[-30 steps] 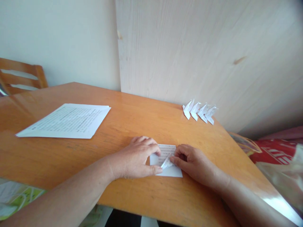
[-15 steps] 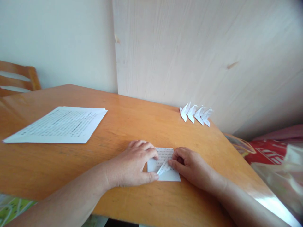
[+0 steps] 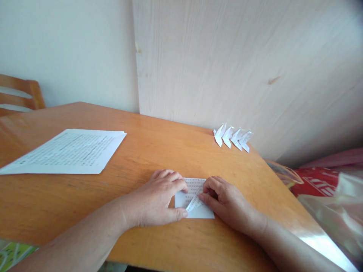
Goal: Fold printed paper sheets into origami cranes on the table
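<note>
Between my hands, a small folded sheet of printed paper (image 3: 195, 185) lies on the wooden table. One corner of it stands up as a narrow slanting flap. My left hand (image 3: 164, 198) rests at the paper's left side, thumb and forefinger apart, their tips touching it near the flap's lower end and the upper left edge. From the right, my right hand (image 3: 224, 200) pinches the raised flap between thumb and bent fingers. Part of the paper's right side is hidden under that hand.
A stack of printed sheets (image 3: 73, 151) lies on the left of the table (image 3: 153, 143). Several folded paper pieces (image 3: 232, 138) stand in a row near the back edge by a wooden panel. Red and clear plastic bags (image 3: 317, 181) sit beyond the right edge; a chair (image 3: 35, 94) is far left.
The view has shifted slightly, so everything sits a little further left. Both hands keep nearly the same pose on the paper, and the flap stays raised in my right fingers.
</note>
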